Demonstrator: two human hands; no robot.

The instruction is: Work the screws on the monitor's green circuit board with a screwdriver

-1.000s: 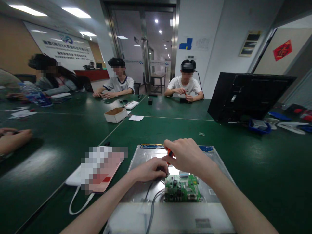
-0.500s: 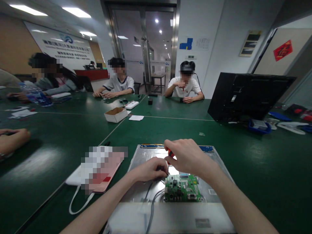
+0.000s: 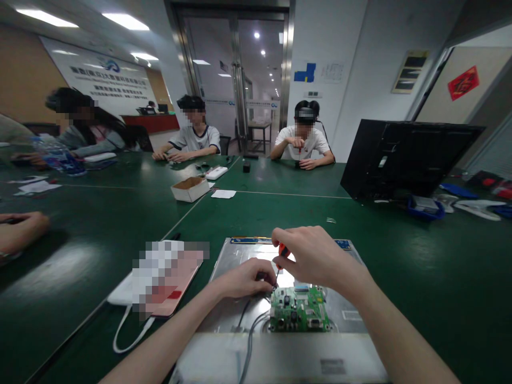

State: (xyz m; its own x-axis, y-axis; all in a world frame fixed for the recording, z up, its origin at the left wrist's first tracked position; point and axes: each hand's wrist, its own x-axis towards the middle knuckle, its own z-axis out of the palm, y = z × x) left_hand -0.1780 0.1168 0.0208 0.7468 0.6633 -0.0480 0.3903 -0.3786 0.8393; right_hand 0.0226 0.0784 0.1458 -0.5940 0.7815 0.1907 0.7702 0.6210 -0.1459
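A green circuit board (image 3: 300, 309) lies on the metal back of a flat display panel (image 3: 344, 261). My right hand (image 3: 314, 253) is closed around the red-and-black handle of a screwdriver (image 3: 283, 250). Its thin shaft points down at the board's upper left corner. Close beside that tip, my left hand (image 3: 256, 277) has its fingers curled and pinched together; what they hold, if anything, is hidden. A grey cable (image 3: 250, 346) runs from the board's left side toward me, and a blue strip board (image 3: 248, 240) edges the panel's far side.
Left of the panel lie a pink phone (image 3: 180, 282) and a white cable (image 3: 132, 346). An open white box (image 3: 190, 189) stands farther off, with a black monitor (image 3: 408, 157) at right. Several people sit around the green table (image 3: 288, 208); one person's hand (image 3: 24, 226) rests at far left.
My right hand has shifted slightly right with the screwdriver, and more of the shaft shows. My left hand stays nearly in place.
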